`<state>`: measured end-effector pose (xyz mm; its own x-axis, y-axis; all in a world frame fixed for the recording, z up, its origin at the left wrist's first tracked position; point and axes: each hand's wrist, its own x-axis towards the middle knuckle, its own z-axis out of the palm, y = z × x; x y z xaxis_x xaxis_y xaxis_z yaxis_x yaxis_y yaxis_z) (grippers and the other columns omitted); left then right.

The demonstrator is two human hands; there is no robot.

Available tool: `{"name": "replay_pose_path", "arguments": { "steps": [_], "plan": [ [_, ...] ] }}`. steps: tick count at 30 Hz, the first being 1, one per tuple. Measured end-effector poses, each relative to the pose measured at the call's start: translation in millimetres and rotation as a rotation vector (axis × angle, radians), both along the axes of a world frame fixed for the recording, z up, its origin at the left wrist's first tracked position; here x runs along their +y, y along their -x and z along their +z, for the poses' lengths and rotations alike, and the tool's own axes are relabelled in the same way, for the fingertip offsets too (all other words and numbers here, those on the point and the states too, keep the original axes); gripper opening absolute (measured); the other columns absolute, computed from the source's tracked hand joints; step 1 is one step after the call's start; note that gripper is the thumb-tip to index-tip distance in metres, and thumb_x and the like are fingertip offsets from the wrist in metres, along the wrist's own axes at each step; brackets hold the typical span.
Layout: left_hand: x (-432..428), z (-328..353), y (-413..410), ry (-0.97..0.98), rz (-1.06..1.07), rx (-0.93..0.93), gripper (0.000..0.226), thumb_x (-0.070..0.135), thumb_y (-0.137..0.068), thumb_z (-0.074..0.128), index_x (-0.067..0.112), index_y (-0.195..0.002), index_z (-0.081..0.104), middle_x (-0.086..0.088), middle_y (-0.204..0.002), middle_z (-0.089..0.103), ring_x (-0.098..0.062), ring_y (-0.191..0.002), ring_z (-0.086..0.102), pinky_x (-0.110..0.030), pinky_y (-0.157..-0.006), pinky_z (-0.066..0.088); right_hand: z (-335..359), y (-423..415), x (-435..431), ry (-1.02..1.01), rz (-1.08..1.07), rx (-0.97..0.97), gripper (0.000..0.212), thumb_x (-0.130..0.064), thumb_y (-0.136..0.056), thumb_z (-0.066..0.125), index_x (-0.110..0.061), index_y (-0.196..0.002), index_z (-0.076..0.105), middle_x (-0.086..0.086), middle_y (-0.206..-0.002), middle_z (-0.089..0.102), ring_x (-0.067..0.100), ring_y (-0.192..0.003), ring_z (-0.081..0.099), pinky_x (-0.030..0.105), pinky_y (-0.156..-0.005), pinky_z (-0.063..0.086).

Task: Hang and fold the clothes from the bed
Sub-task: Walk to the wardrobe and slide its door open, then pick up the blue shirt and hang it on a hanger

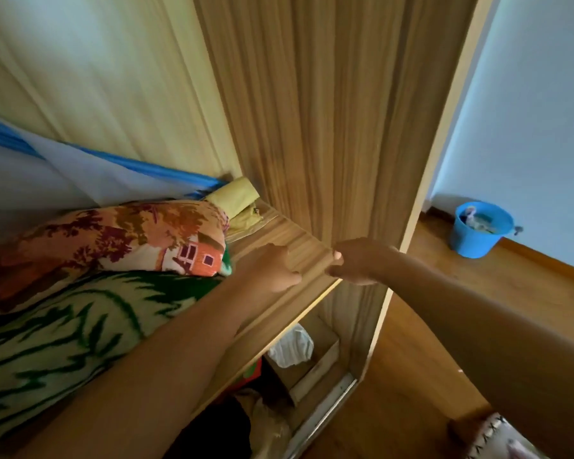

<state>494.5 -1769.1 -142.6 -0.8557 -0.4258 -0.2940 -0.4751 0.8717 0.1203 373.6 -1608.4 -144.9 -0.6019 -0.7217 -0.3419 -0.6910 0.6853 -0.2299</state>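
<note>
Hands meet at a wardrobe shelf: left hand curled loosely, empty; right hand fisted, contents unclear.

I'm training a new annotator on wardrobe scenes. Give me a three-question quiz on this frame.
1. True or false: the left hand rests on the wooden shelf.
2. What lies at the back of the shelf? A) yellow folded cloth B) a red towel C) shoes
3. What stands on the floor by the far wall?

Key: 1 true; 2 A; 3 a blue bucket.
</note>
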Motion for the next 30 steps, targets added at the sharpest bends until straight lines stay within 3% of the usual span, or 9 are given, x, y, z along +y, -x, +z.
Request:
{"name": "replay_pose_path", "arguments": {
  "steps": [5, 9, 12, 17, 21, 25, 28, 30],
  "plan": [
    [43.4, -22.5, 26.1, -0.018, -0.244, -0.040, 0.059, 0.056, -0.084, 0.058, 0.016, -0.128, 0.056, -0.006, -0.133, 0.061, -0.030, -0.116, 0.059, -0.043, -0.096, 0.050, -10.8, -22.2, 63.9, 0.007, -0.266, 0.009, 0.057, -0.063, -0.094, 0.054, -0.026, -0.138, 0.052, 0.001, -0.135, 0.060, 0.025, -0.122, 0.058, 0.041, -0.095, 0.051],
    [98.1, -43.6, 39.8, -0.043, -0.419, -0.128, 0.068, 0.056, -0.088, 0.056, 0.016, -0.142, 0.049, -0.006, -0.144, 0.052, -0.028, -0.126, 0.054, -0.043, -0.100, 0.048, -26.5, -46.0, 137.7, -0.037, -0.489, -0.052, 0.051, -0.058, -0.094, 0.058, -0.027, -0.134, 0.054, 0.000, -0.128, 0.062, 0.022, -0.113, 0.058, 0.038, -0.089, 0.050],
    [153.2, -58.0, 45.6, -0.030, -0.568, -0.147, 0.060, 0.052, -0.089, 0.058, 0.018, -0.139, 0.053, -0.008, -0.142, 0.054, -0.030, -0.125, 0.055, -0.044, -0.100, 0.049, -44.3, -68.9, 202.3, -0.061, -0.678, -0.089, 0.048, -0.058, -0.094, 0.058, -0.027, -0.131, 0.055, 0.001, -0.125, 0.063, 0.021, -0.102, 0.056, 0.035, -0.081, 0.046],
    [252.3, -75.9, 56.7, -0.039, -0.856, -0.153, 0.063, 0.050, -0.094, 0.059, 0.021, -0.148, 0.044, -0.004, -0.149, 0.047, -0.027, -0.131, 0.050, -0.037, -0.094, 0.045, -80.0, -112.5, 312.3, -0.092, -0.942, -0.132, 0.045, -0.061, -0.090, 0.055, -0.028, -0.121, 0.059, 0.004, -0.121, 0.066, 0.027, -0.105, 0.062, 0.043, -0.090, 0.056],
    [343.8, -97.8, 65.4, -0.007, -1.047, -0.197, 0.062, 0.053, -0.093, 0.059, 0.026, -0.147, 0.045, -0.003, -0.146, 0.048, -0.027, -0.128, 0.051, -0.038, -0.096, 0.047, -100.9, -144.8, 393.6, -0.089, -1.126, -0.188, 0.045, -0.054, -0.090, 0.056, -0.027, -0.127, 0.058, 0.004, -0.126, 0.065, 0.030, -0.112, 0.061, 0.040, -0.092, 0.053],
    [429.4, -121.3, 68.9, 0.075, -1.248, -0.280, 0.057, 0.057, -0.091, 0.056, 0.026, -0.139, 0.051, -0.005, -0.132, 0.055, -0.029, -0.120, 0.056, -0.040, -0.093, 0.051, -122.8, -172.6, 465.1, -0.095, -1.324, -0.215, 0.034, -0.057, -0.087, 0.048, -0.028, -0.104, 0.055, 0.005, -0.119, 0.065, 0.032, -0.107, 0.061, 0.044, -0.091, 0.053],
    [481.9, -137.0, 65.8, 0.098, -1.393, -0.320, 0.056, 0.056, -0.091, 0.054, 0.026, -0.139, 0.051, -0.005, -0.127, 0.056, -0.028, -0.114, 0.057, -0.036, -0.082, 0.049, -132.0, -204.0, 502.6, -0.075, -1.457, -0.230, 0.038, -0.056, -0.091, 0.052, -0.024, -0.112, 0.058, 0.005, -0.117, 0.063, 0.033, -0.109, 0.060, 0.042, -0.084, 0.051],
    [511.8, -146.7, 61.8, 0.114, -1.479, -0.351, 0.057, 0.053, -0.091, 0.053, 0.026, -0.141, 0.049, -0.006, -0.131, 0.054, -0.028, -0.116, 0.056, -0.035, -0.080, 0.047, -140.3, -229.1, 521.2, -0.075, -1.538, -0.245, 0.041, -0.055, -0.089, 0.053, -0.027, -0.118, 0.057, 0.006, -0.122, 0.063, 0.033, -0.113, 0.060, 0.044, -0.088, 0.051]
  ]
}}
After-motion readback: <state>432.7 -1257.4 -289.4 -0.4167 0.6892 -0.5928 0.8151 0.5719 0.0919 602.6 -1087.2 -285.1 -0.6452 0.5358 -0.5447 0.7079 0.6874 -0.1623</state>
